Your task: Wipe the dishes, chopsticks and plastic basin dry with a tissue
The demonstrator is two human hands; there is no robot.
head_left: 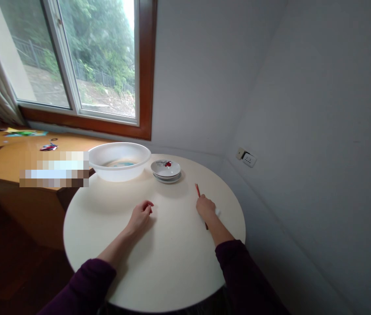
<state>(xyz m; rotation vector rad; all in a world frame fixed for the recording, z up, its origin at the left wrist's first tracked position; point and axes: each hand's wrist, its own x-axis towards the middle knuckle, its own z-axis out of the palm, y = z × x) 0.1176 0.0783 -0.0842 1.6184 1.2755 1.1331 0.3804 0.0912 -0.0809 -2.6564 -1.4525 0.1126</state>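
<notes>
Purple sleeves nearest. Right hand lies over red chopsticks on round table, fingers closed around them, it seems. Left hand loosely curled, holds nothing, rests on tabletop. Basin and stacked plates far side. Judgement: pick-up step; next needs firm lift of chopsticks.

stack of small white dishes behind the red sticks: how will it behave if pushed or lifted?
The stack of small white dishes looks glazed, so probably stiff, breakable and a bit slippery. Several lie nested, so a sideways push may slide the top one off. It sits low and wide on the round table, so tipping seems unlikely.
</notes>
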